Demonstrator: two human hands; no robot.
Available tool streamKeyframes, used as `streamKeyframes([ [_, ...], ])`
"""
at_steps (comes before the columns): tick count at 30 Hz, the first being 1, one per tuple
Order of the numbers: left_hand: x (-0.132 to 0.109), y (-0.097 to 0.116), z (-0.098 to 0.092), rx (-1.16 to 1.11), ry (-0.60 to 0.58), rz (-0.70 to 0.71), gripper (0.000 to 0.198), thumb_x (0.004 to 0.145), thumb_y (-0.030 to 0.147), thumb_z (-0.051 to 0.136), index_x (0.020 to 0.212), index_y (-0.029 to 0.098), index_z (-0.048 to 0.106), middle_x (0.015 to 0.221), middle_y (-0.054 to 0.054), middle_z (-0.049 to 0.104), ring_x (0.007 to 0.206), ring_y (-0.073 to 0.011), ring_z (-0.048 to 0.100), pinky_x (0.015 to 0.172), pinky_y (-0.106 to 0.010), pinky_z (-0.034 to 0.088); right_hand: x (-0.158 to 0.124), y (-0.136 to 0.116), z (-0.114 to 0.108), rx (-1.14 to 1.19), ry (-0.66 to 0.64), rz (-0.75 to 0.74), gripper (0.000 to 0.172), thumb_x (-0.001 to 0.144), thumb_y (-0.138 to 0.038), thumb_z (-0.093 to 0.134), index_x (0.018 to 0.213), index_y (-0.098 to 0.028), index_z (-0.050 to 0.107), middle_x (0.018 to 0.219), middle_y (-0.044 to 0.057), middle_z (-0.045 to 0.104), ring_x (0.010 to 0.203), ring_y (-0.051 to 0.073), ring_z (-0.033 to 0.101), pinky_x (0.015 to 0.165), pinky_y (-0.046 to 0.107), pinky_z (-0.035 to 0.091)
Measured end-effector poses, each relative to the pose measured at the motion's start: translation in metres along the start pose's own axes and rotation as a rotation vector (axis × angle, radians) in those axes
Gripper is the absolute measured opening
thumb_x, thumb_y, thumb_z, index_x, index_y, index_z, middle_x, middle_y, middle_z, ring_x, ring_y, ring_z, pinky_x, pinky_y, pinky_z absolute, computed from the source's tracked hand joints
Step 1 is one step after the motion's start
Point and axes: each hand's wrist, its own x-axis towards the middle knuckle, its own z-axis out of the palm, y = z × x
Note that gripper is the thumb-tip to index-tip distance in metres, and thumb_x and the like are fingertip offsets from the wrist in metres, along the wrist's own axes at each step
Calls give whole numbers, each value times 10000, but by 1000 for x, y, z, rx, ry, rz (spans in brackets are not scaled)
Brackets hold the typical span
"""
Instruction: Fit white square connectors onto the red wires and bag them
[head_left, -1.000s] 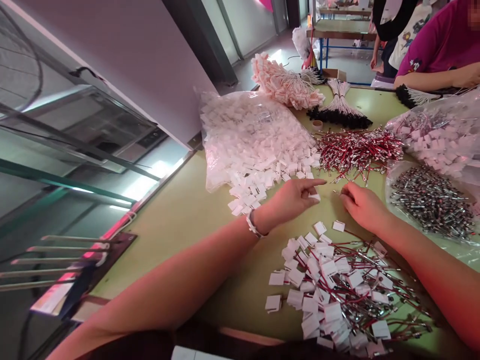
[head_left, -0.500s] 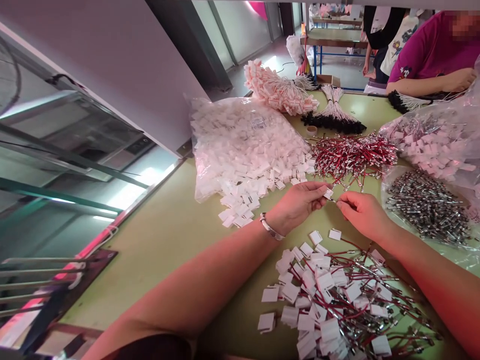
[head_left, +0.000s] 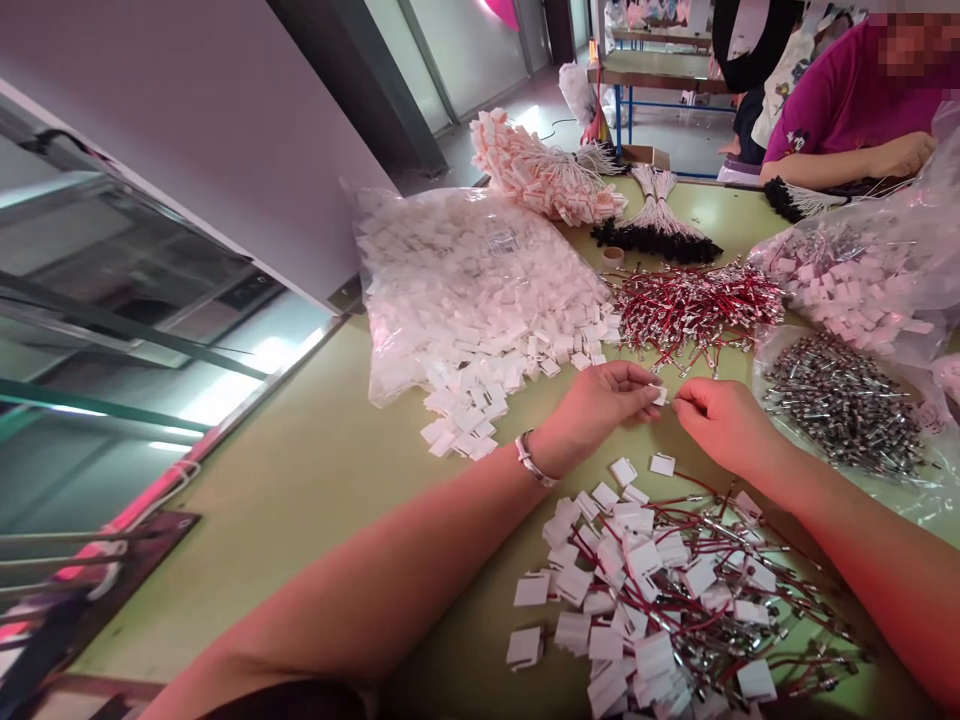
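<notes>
My left hand [head_left: 611, 405], with a bracelet at the wrist, pinches a small white plastic housing [head_left: 659, 396] between thumb and fingertips. Just to its right, my right hand [head_left: 712, 415] is closed in a pinch; whatever its fingertips grip is too small and hidden to make out. A narrow gap separates the two hands above the table. Below them lies a pile of white housings joined to red wires [head_left: 652, 570] with metal-ended parts. Beyond the fingers is a heap of loose red wires [head_left: 694, 305] with metal terminals.
A clear bag of white housings [head_left: 480, 280] spills onto the green table [head_left: 322, 490] at left. On the right are a bag of small metal-ended parts [head_left: 840, 405] and another bag of white pieces [head_left: 855, 290]. Bundled white cables [head_left: 656, 215] lie behind. A person in purple [head_left: 832, 110] sits opposite.
The view has shifted slightly, so the table contents sit a little further left. A small metallic tip seen between the hands before is no longer visible. Both hands stay pinched close together.
</notes>
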Motion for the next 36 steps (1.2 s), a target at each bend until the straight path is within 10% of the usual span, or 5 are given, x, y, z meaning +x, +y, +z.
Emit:
streamKeyframes([
  [19,0,-12,0,-52,-100,-8,149,725,241,729,739,134,625,575,-5,664,525,-76,586,529,-182,423,0,-12,-12,-173,-98,-92,231,924,-272,469,765,-181,610,650,16,595,574,117,435,566,281,295],
  [26,-2,-4,10,-85,58,99,161,766,280,682,775,150,588,561,10,631,511,-79,560,530,-190,431,5,-8,-6,-147,-55,-157,241,931,-264,447,775,-181,610,638,7,579,564,117,439,564,283,296],
  [36,7,-9,-22,1165,208,508,140,805,250,618,866,164,710,963,-102,638,932,-255,576,867,-420,474,11,42,-111,-330,-219,41,254,854,-407,527,878,-247,723,858,21,702,632,150,557,611,303,383],
])
